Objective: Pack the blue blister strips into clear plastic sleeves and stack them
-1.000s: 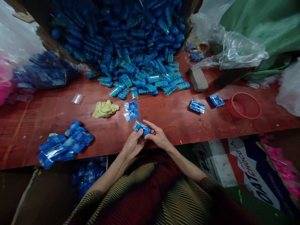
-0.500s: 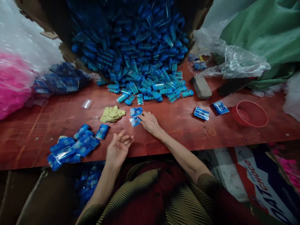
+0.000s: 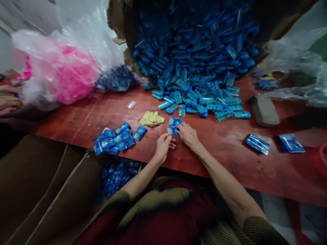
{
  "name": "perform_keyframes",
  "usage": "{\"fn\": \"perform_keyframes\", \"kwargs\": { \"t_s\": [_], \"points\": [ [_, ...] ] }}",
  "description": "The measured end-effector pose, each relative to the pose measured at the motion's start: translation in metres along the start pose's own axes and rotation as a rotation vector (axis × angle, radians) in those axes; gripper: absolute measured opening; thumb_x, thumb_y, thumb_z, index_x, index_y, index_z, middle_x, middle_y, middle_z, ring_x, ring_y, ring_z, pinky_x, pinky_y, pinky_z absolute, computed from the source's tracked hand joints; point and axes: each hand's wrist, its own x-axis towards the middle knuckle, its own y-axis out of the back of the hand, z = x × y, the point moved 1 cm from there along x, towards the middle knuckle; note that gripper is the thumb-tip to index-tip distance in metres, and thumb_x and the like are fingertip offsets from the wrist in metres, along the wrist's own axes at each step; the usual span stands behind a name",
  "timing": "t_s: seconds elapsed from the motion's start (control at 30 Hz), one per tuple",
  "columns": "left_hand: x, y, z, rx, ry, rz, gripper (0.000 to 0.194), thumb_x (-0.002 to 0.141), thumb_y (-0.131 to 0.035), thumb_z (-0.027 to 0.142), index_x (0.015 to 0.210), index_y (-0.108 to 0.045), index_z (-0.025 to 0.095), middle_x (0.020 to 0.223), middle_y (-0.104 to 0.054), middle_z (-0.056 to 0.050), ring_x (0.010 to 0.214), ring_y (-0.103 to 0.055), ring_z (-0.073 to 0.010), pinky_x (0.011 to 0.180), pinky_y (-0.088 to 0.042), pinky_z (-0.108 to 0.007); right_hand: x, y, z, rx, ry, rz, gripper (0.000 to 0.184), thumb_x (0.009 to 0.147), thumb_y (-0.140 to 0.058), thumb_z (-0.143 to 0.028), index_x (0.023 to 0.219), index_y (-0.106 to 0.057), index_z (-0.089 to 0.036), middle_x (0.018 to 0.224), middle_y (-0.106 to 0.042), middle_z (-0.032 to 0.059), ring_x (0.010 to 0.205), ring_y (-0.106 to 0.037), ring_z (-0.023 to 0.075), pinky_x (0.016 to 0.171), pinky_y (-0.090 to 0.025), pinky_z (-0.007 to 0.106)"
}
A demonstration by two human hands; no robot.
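Observation:
Two small glossy blue printed wrappers lie one behind the other on the red table: a far wrapper [image 3: 175, 121] and a near wrapper [image 3: 172, 131]. My right hand [image 3: 189, 136] has its fingertips closed on the right edge of the near one. From the left, my left hand [image 3: 164, 145] pinches thumb and forefinger at its lower left corner, the other fingers curled. Just beyond my left hand sits a crumpled lump of yellow-green putty-like material [image 3: 152, 118]. Stacked blue wrappers [image 3: 114, 141] lie to the left, with a single bundle [image 3: 140, 132] beside them.
A torn cardboard box [image 3: 274, 25] spills blue-ended clear capsules [image 3: 204, 100] onto the red table [image 3: 217, 146]. A grey block [image 3: 265, 110] and two blue bundles [image 3: 257, 143] lie right. Bagged pink pieces [image 3: 76, 73] stand left, near another person's hand [image 3: 9, 97].
My left hand has come up and in from its open pose to pinch at the near wrapper's corner. My right hand stays at the wrapper. The camera view has swung left.

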Motion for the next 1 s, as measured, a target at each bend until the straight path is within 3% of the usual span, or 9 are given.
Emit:
{"fn": "perform_keyframes", "kwargs": {
  "t_s": [0.17,0.33,0.47,0.67,0.8,1.0],
  "points": [
    [0.0,0.004,-0.002,-0.022,0.01,0.003,0.016,0.078,-0.057,0.02,0.092,-0.056,0.013,0.062,-0.063,0.0,0.042,-0.055,-0.008,0.043,-0.04,-0.019,-0.001,0.001,-0.006,-0.068,-0.095,-0.055,0.008,0.085,-0.053,-0.016,0.081,-0.058,-0.02,0.085,-0.055,0.0087,0.084,-0.056,0.0243,0.071,-0.047,0.04],
    [0.004,0.013,-0.005,-0.049,0.0,-0.018,0.03,0.069,-0.068,0.028,0.092,-0.054,0.013,0.063,-0.064,0.0,0.043,-0.055,-0.0082,0.043,-0.04,-0.018,0.003,0.012,-0.012,-0.156,-0.118,-0.148,0.018,0.082,-0.061,-0.025,0.1,-0.058,-0.021,0.099,-0.056,0.0074,0.087,-0.056,0.0209,0.069,-0.044,0.03],
    [0.007,0.017,-0.002,-0.046,0.005,0.006,0.033,0.066,-0.07,0.031,0.089,-0.054,0.013,0.061,-0.063,0.0,0.043,-0.055,-0.0087,0.042,-0.04,-0.019,0.002,0.014,-0.015,-0.274,-0.152,-0.228,0.016,0.091,-0.049,-0.028,0.102,-0.057,-0.021,0.102,-0.057,0.0078,0.09,-0.055,0.0197,0.07,-0.04,0.027],
    [0.005,0.012,0.0,-0.053,0.007,0.004,0.04,0.061,-0.074,0.034,0.09,-0.053,0.014,0.067,-0.063,0.0,0.045,-0.056,-0.0084,0.042,-0.039,-0.019,-0.004,0.012,-0.019,-0.239,-0.178,-0.161,0.015,0.092,-0.045,-0.025,0.094,-0.059,-0.018,0.096,-0.059,0.0077,0.088,-0.054,0.0193,0.071,-0.037,0.027],
    [0.006,0.001,-0.003,-0.069,-0.017,-0.03,0.046,0.057,-0.078,0.036,0.089,-0.052,0.016,0.072,-0.061,0.001,0.051,-0.057,-0.0082,0.044,-0.041,-0.018,-0.015,0.025,-0.033,-0.126,-0.164,-0.053,0.014,0.091,-0.048,-0.024,0.087,-0.059,-0.019,0.091,-0.059,0.006,0.085,-0.053,0.0179,0.072,-0.039,0.026],
    [0.008,-0.012,0.0,-0.143,0.001,-0.09,0.045,0.051,-0.081,0.037,0.077,-0.052,0.015,0.062,-0.06,0.003,0.05,-0.057,-0.0086,0.045,-0.04,-0.018,-0.038,0.04,-0.054,0.14,-0.115,0.127,0.015,0.088,-0.048,-0.019,0.077,-0.058,-0.019,0.083,-0.058,0.005,0.081,-0.054,0.0171,0.076,-0.042,0.028]
  ]
}}
